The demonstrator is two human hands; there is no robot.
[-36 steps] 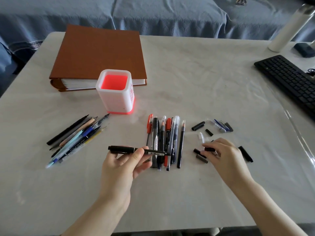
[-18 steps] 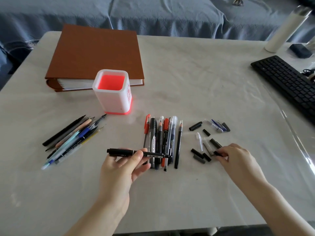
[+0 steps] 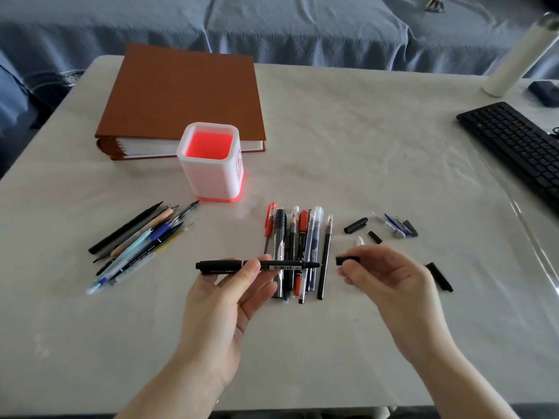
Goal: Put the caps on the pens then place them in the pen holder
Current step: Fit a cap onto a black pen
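The black pen [image 3: 257,264] is held level at frame centre, long axis left-right, its thin end pointing right at the cap [image 3: 348,260], which hangs just off that end w/ a small gap, approx. on the same line. L hand [image 3: 230,294], lower centre, palm up, pinches the barrel near mid-length btwn thumb and fingers. R hand [image 3: 390,276], right of centre, fingers curled, pinches the short black cap at its fingertips; can't tell which end is open. Next move is prob. a short slide of the cap leftward onto the tip. Pen holder [image 3: 211,173] stands above-left of both hands, nothing showing inside.
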